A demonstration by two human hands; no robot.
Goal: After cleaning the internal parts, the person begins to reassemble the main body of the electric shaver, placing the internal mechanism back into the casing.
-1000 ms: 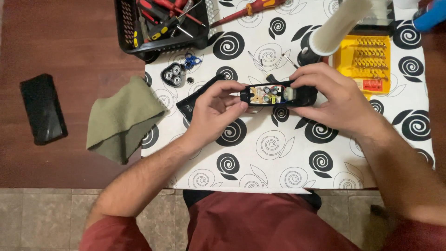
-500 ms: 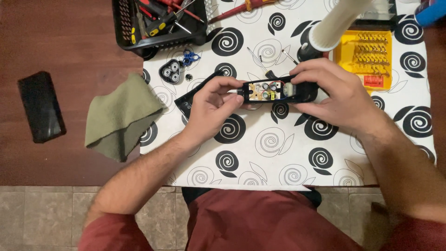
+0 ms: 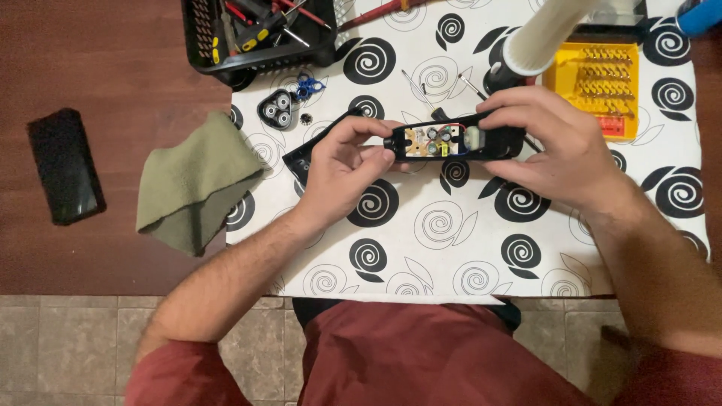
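An opened black shaver body (image 3: 451, 140) is being held just above the white tablecloth with black spirals (image 3: 451, 248), its long axis lying nearly level from left to right across the view, tipped very slightly upward toward the right. Its open side is facing up at the camera, showing a tan circuit board with small round parts and a metal motor toward the right end. The left hand (image 3: 342, 169) is pinching the left end of the body between thumb and fingertips, while the right hand (image 3: 553, 146) is wrapping over the right end, fingers curled along the far edge and thumb underneath; both hands are clamped on this one piece, close together. Partly hidden under the left hand, a flat black cover (image 3: 304, 154) is lying on the cloth. Farther left, a three-headed shaver head (image 3: 276, 110) is resting beside a small blue part (image 3: 307, 87). A folded green cloth (image 3: 192, 184) is draping over the table edge, and a black pouch (image 3: 66, 167) is lying on bare wood. A black basket of screwdrivers (image 3: 256, 34) and a yellow bit case (image 3: 594, 83) are sitting at the far side.
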